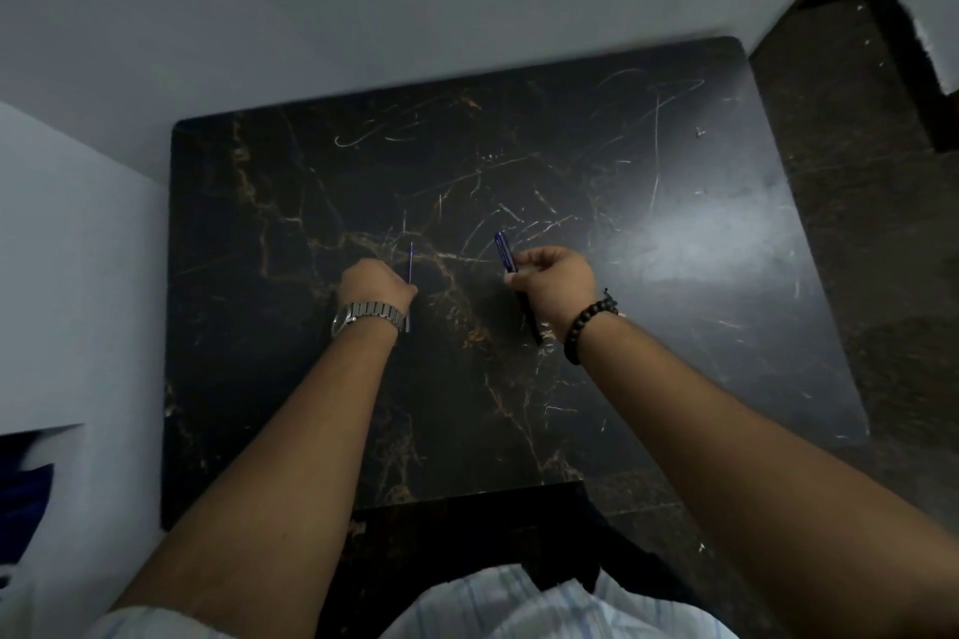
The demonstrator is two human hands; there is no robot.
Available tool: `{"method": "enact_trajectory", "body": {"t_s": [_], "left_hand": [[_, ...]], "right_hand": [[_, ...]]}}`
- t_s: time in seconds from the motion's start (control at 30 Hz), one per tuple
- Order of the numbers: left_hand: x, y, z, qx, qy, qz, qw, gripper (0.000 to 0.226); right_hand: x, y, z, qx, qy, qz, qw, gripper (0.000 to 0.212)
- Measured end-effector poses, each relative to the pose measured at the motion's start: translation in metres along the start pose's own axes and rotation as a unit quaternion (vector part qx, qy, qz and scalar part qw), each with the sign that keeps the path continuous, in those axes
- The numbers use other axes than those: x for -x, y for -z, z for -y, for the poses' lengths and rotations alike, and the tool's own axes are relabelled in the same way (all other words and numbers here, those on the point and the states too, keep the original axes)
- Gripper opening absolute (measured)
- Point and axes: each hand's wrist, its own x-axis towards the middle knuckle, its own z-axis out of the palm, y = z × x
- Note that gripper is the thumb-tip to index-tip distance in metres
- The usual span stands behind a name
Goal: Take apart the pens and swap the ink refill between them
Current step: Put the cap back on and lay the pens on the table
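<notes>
My left hand, with a metal watch on the wrist, is closed around a thin blue ink refill that sticks up from the fist. My right hand, with a dark bead bracelet on the wrist, grips a blue pen barrel that points up and away. A dark pen part runs down below the right hand toward the table; whether it is held or lying on the table is unclear. The two hands are apart above the middle of the black marble table.
The table's far edge meets a pale wall. A dark speckled floor lies to the right. A white surface borders the table on the left. A small pale speck lies near the table's far right corner.
</notes>
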Motion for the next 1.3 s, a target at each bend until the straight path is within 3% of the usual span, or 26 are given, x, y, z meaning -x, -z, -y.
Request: {"method": "enact_trajectory", "body": {"t_s": [0.13, 0.4, 0.6, 0.7, 1.07, 1.3], "left_hand": [[-0.001, 0.002, -0.003, 0.006, 0.021, 0.01, 1.0, 0.038], [-0.005, -0.013, -0.039, 0.097, -0.013, 0.063, 0.993, 0.025], [-0.006, -0.031, -0.078, 0.153, -0.016, 0.087, 0.984, 0.022], [-0.007, -0.035, -0.087, 0.16, -0.002, 0.094, 0.983, 0.02], [-0.006, -0.04, -0.09, 0.179, 0.008, 0.094, 0.979, 0.02], [0.007, -0.034, -0.075, 0.225, -0.011, 0.097, 0.969, 0.022]], "right_hand": [[-0.01, -0.001, -0.002, 0.05, -0.007, -0.034, 0.998, 0.013], [-0.036, -0.001, 0.011, 0.116, 0.02, -0.05, 0.992, 0.006], [-0.067, -0.012, 0.025, 0.174, 0.053, -0.102, 0.978, 0.027], [-0.081, -0.019, 0.025, 0.194, 0.047, -0.11, 0.974, 0.025], [-0.094, -0.031, 0.017, 0.232, 0.041, -0.135, 0.963, 0.012], [-0.077, -0.026, 0.009, 0.193, 0.039, -0.124, 0.972, 0.021]]}}
